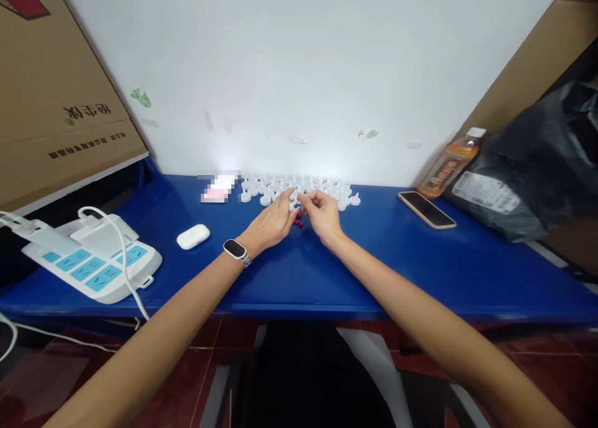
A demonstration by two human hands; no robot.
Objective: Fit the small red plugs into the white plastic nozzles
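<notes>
Over the middle of the blue table, my left hand (273, 221) and my right hand (323, 217) meet at the fingertips. The fingers of my left hand close around a small white plastic cap (293, 205), partly hidden by them. My right hand pinches at the same spot, where a speck of red shows; it looks like a small red piece, mostly covered. Just below the fingertips lie a few small red pieces (299, 223) on the table. Behind both hands spreads a pile of white plastic caps (343, 199) with thin spouts, against the wall.
On the blue table (374, 241) are a white earphone case (193, 236), a power strip (98, 269) with cables and a blurred card (219, 188) to the left. A phone (426, 210), drink bottle (448, 166) and black plastic bag (514, 166) lie right. A cardboard box (60, 85) stands left.
</notes>
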